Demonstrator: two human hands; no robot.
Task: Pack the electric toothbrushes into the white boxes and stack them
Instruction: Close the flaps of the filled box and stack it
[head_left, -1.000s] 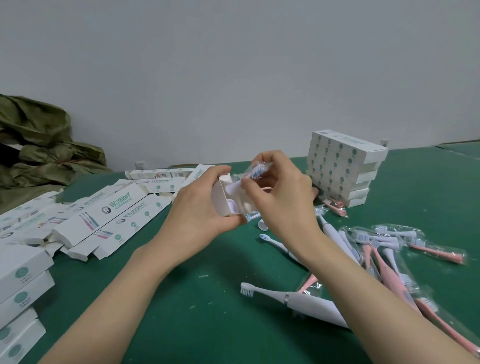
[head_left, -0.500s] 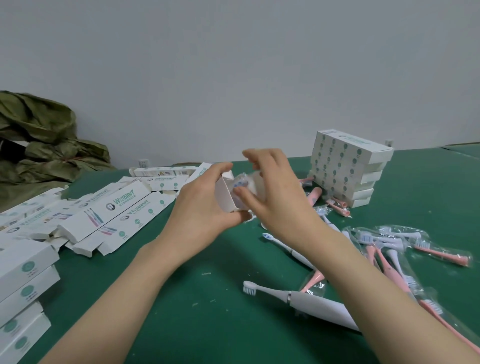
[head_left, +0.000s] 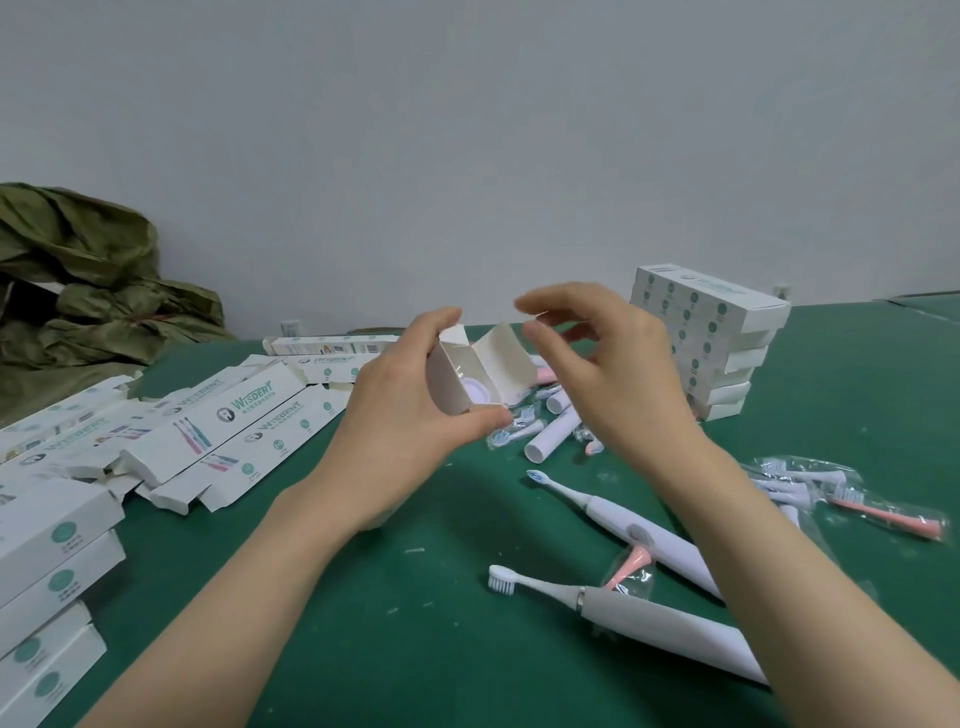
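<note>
My left hand (head_left: 410, 410) grips a white box (head_left: 457, 379) end-on above the green table, its end flap (head_left: 506, 364) standing open; a round white toothbrush base shows inside. My right hand (head_left: 608, 374) hovers just right of the flap, fingers loosely curled, holding nothing. Two white electric toothbrushes (head_left: 639, 618) (head_left: 623, 519) lie on the table at front right. A stack of packed white boxes (head_left: 711, 332) stands at the back right.
Several flat and empty white boxes (head_left: 208, 431) lie spread at the left, with closed ones piled at the left edge (head_left: 47, 561). Bagged brush heads (head_left: 831, 493) and pink pieces lie at the right. A green cloth bundle (head_left: 78, 291) sits back left.
My right hand pushed a bagged brush head into the box, then let go and drew back to the right. The box flap now stands open and the box has risen slightly.
</note>
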